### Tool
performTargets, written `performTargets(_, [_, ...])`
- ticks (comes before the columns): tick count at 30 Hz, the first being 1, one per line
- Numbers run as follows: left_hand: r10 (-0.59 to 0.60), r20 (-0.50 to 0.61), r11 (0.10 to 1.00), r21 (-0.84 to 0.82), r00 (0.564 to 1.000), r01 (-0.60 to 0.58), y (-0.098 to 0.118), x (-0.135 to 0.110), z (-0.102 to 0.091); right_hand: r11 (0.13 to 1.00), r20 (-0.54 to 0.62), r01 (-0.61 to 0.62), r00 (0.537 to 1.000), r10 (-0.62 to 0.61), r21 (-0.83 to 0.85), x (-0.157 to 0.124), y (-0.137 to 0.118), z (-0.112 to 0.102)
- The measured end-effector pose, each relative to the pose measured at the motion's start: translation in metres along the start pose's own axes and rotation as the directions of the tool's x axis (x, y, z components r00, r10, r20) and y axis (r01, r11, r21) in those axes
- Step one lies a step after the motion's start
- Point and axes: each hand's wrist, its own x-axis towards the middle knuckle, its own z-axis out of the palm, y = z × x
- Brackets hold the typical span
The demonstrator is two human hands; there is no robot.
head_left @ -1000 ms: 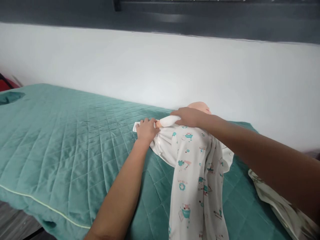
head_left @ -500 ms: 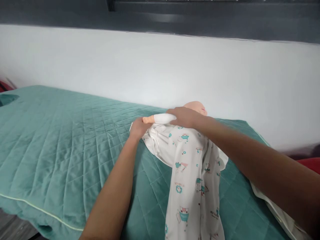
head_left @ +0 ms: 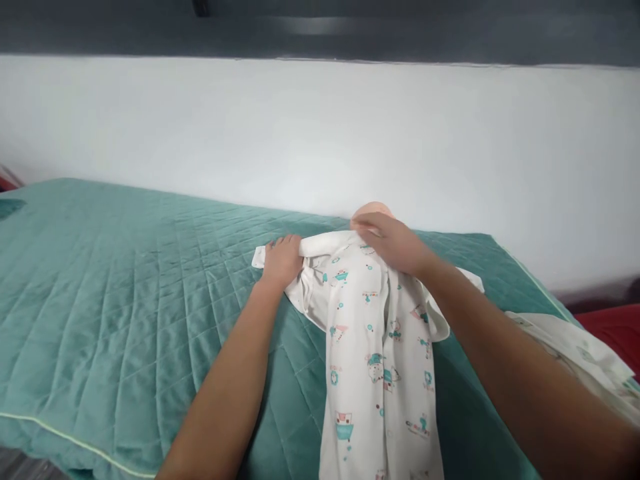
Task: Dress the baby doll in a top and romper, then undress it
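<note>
A baby doll lies on the bed with the top of its pinkish head (head_left: 374,209) showing near the wall. White baby clothes (head_left: 370,333) with small teal and pink prints spread over its body and run toward me. My left hand (head_left: 283,261) is wrapped around the end of the doll's white-sleeved arm (head_left: 320,244), and a bit of white cloth sticks out past my fingers. The doll's hand is hidden there. My right hand (head_left: 393,241) rests at the doll's neck and shoulder, fingers stretched out and thumb apart, touching the collar area.
A teal quilted bedspread (head_left: 125,300) covers the bed, which meets a white wall (head_left: 250,133). More white cloth (head_left: 565,340) lies to the right, partly behind my forearm, beside something red (head_left: 610,333). A dark ledge (head_left: 320,33) runs above.
The doll's bare hand and forearm showed before; now my left hand covers that end. My right hand has shifted from the doll's upper arm toward its neck.
</note>
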Motion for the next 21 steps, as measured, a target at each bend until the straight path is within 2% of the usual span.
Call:
performTargets(1, [-0.010, 0.001, 1.000, 0.006, 1.000, 0.010, -0.002, 0.000, 0.001, 0.996, -0.121, -0.073, 0.990, 0.078, 0.047, -0.017, 0.012, -0.002])
performTargets(3, [-0.025, 0.001, 1.000, 0.017, 1.000, 0.025, -0.005, 0.001, 0.002, 0.978, -0.324, -0.188, 0.923, 0.207, 0.090, -0.050, 0.039, 0.002])
performTargets(4, [-0.033, 0.003, 0.999, 0.022, 0.999, 0.033, -0.006, 0.001, 0.002, 0.970, -0.383, -0.226, 0.892, 0.241, 0.084, -0.064, 0.052, 0.006])
performTargets(5, [-0.040, 0.005, 0.999, 0.028, 0.999, 0.040, -0.007, 0.001, 0.002, 0.970, -0.409, -0.235, 0.881, 0.238, 0.057, -0.075, 0.063, 0.011])
performTargets(7, [-0.046, 0.005, 0.998, 0.040, 0.999, 0.046, -0.007, 0.000, 0.002, 0.981, -0.412, -0.195, 0.895, 0.170, -0.018, -0.088, 0.078, 0.021])
performTargets(10, [-0.064, 0.005, 0.996, 0.064, 0.998, 0.063, -0.005, -0.001, 0.002, 0.979, -0.371, -0.158, 0.923, 0.099, -0.131, -0.089, 0.083, 0.028])
performTargets(14, [-0.105, -0.003, 0.991, 0.078, 0.995, 0.105, 0.002, -0.011, 0.001, 0.946, -0.321, -0.227, 0.936, 0.147, -0.230, -0.085, 0.081, 0.024])
performTargets(18, [-0.091, -0.111, 0.995, 0.023, 0.990, 0.094, 0.016, -0.033, -0.012, 0.934, -0.366, -0.326, 0.895, 0.256, -0.145, -0.087, 0.090, 0.017])
performTargets(21, [-0.083, -0.259, 0.986, -0.162, 0.962, 0.042, 0.042, -0.046, -0.032, 0.916, -0.404, -0.393, 0.854, 0.328, -0.086, -0.087, 0.095, 0.016])
